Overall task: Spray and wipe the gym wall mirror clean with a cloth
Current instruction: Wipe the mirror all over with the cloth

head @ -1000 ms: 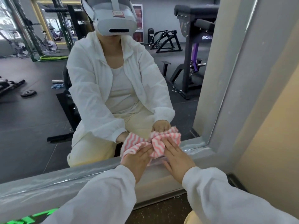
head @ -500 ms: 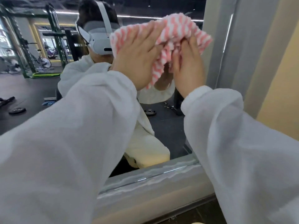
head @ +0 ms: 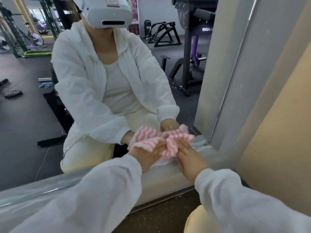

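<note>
Both hands press a pink-and-white striped cloth (head: 161, 142) flat against the bottom right corner of the gym wall mirror (head: 25, 115), just above the grey lower frame (head: 168, 180). The left hand (head: 148, 154) lies on the cloth's left half with its fingers straight and spread, palm down, holding the fabric to the glass rather than clutching it. The right hand (head: 189, 157) sits just beside it on the cloth's right half, its fingers likewise extended over a bunched fold; neither hand curls round the fabric. The cloth bulges up between the two hands and spills a little past the fingertips toward the upright grey frame post (head: 235, 73) to the right of the grip. White sleeves (head: 101, 190) cover both forearms down to the wrists. Above and beyond the hands, the glass shows the reflection of a crouching person in a white jacket and headset. To the left of the grip the mirror reflects dark gym flooring and a weight plate (head: 12, 94); above and to its right, a black exercise machine (head: 193, 47). A tan wall (head: 277, 115) stands right of the frame.
</note>
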Available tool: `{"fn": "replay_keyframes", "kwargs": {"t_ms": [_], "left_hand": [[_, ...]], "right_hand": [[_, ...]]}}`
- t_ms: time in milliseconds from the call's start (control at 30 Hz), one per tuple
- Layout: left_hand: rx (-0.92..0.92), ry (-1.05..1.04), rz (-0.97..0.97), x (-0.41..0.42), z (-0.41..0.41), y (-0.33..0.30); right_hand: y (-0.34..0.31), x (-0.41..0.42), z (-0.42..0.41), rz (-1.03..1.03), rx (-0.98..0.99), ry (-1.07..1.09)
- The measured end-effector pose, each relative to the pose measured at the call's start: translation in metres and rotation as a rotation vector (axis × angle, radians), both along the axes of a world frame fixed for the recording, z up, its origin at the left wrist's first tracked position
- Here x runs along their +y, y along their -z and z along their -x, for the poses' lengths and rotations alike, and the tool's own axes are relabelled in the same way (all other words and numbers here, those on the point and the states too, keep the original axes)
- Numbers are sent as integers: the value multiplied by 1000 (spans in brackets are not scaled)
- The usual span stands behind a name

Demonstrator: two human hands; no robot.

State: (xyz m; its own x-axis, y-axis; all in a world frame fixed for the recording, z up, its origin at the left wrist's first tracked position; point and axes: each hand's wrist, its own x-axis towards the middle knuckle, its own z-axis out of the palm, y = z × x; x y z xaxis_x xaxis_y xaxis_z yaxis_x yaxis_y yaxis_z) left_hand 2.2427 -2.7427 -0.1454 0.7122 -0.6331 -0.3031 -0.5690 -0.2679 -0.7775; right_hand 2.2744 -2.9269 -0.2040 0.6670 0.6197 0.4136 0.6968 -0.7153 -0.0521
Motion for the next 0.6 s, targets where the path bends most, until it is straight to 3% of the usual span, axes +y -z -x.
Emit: {"fn": "replay_keyframes", "kwargs": {"t_ms": [67,167,333,467,600], "left_hand": [[92,-171,-162,7,11,22],[138,-297,-27,5,17,36],[9,-337,-69,-5,21,18],[-158,-373,278,-32,3,-51],[-548,-194,727,-50,-17,-148]], "right_hand": [[14,11,10,64,183,58],[27,17,15,126,347,127],[-2,23,31,-129,395,216],[-82,40,27,-606,372,296],[-190,35,1,-715,-21,271]]}}
